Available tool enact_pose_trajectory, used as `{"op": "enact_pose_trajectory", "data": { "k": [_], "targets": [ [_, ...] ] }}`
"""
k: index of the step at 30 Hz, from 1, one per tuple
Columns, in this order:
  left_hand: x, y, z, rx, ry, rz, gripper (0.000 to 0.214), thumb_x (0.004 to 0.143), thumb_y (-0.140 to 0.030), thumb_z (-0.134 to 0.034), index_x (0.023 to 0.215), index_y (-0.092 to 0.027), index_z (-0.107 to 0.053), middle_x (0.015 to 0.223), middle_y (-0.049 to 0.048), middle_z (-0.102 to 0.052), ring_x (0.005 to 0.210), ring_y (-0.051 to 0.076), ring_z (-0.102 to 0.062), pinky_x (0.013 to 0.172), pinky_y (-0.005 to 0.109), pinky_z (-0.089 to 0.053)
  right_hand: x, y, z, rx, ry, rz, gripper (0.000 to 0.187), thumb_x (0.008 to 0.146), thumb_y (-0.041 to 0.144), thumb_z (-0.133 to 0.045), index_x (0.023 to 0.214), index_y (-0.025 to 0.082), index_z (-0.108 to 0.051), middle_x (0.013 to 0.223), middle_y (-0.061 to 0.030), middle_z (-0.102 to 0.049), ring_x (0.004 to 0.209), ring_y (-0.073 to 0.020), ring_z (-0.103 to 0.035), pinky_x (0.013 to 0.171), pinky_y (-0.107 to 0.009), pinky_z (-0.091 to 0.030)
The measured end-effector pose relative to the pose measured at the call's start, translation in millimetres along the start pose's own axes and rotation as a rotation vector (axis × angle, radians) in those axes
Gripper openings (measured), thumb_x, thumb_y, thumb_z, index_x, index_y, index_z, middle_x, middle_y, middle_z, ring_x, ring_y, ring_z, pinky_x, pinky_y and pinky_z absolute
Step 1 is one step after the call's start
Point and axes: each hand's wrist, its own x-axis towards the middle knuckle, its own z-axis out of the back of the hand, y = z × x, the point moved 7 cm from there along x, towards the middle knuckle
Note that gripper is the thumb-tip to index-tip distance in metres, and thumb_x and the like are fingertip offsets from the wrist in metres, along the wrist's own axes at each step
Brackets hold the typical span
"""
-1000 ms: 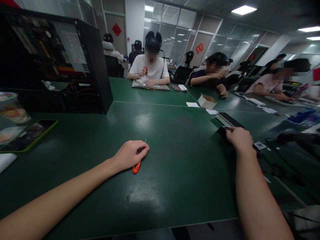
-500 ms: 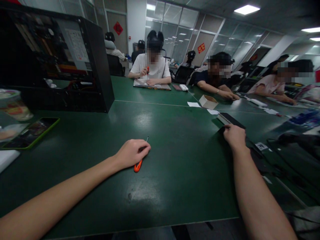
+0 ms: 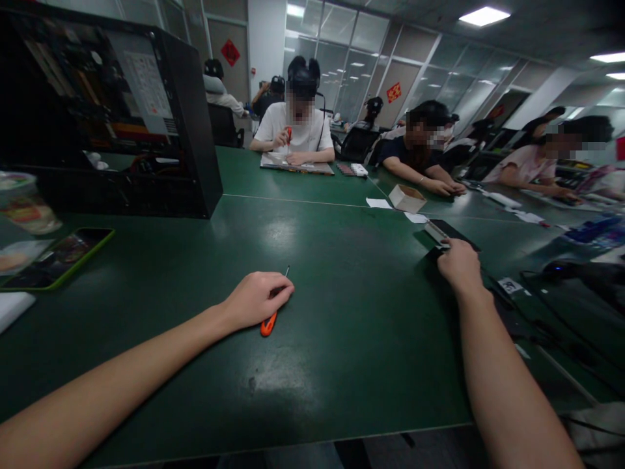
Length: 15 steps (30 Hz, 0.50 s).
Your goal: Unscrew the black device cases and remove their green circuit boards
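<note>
My left hand (image 3: 256,299) rests on the green table (image 3: 342,326) with its fingers curled over a small screwdriver (image 3: 268,321) that has an orange handle; the metal tip pokes out beyond the knuckles. My right hand (image 3: 458,266) reaches out to the right and lies on the near end of a flat black device (image 3: 449,232) with a silver edge. Its fingers are bent down onto the device and mostly hidden behind the back of the hand.
An open black computer case (image 3: 107,117) stands at the back left. A phone in a green cover (image 3: 58,257) and a plastic cup (image 3: 24,202) lie at the left edge. A small cardboard box (image 3: 406,198), papers and black cables (image 3: 537,326) are on the right. Several people sit across the table.
My right hand has slid a little farther forward along the black device. My left hand stays on the screwdriver.
</note>
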Motion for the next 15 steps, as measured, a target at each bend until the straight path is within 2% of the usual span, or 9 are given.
{"op": "enact_pose_trajectory", "data": {
  "k": [3,7,11,15],
  "targets": [
    [0.1,0.6,-0.7,0.009,0.009,0.002,0.024,0.099,-0.027,-0.055,0.094,-0.017,-0.076,0.085,0.0045,-0.074,0.074,0.017,-0.068,0.070,0.028,-0.049,-8.4,-11.4,24.0,-0.051,-0.098,-0.116,0.046,0.095,0.013,-0.040,0.136,0.007,-0.059,0.137,-0.0250,-0.059,0.128,-0.0322,-0.054,0.098,-0.040,-0.040],
    [0.9,0.9,-0.5,0.016,0.011,0.001,0.024,0.099,-0.026,-0.055,0.093,-0.017,-0.076,0.084,0.0045,-0.075,0.073,0.017,-0.068,0.070,0.028,-0.048,-36.6,-27.7,48.9,-0.098,-0.179,-0.261,0.044,0.098,0.030,-0.042,0.132,0.009,-0.059,0.132,-0.0276,-0.061,0.120,-0.0383,-0.060,0.090,-0.046,-0.047],
    [1.8,0.6,-1.9,0.011,0.052,-0.015,0.014,0.091,-0.027,-0.066,0.090,-0.019,-0.076,0.084,0.0036,-0.074,0.073,0.018,-0.067,0.072,0.029,-0.050,-80.9,-40.8,48.9,-0.123,-0.187,-0.321,0.050,0.094,0.048,-0.047,0.124,0.011,-0.062,0.125,-0.0275,-0.064,0.114,-0.0439,-0.063,0.085,-0.050,-0.051],
    [1.5,-2.4,-4.0,-0.011,0.105,-0.068,0.007,0.083,-0.020,-0.071,0.088,-0.019,-0.076,0.088,0.0038,-0.072,0.083,0.020,-0.067,0.085,0.033,-0.052,-120.7,-56.5,32.6,-0.107,-0.122,-0.361,0.050,0.093,0.055,-0.042,0.118,0.015,-0.060,0.119,-0.0275,-0.065,0.111,-0.0467,-0.065,0.084,-0.055,-0.052]
  ]
}}
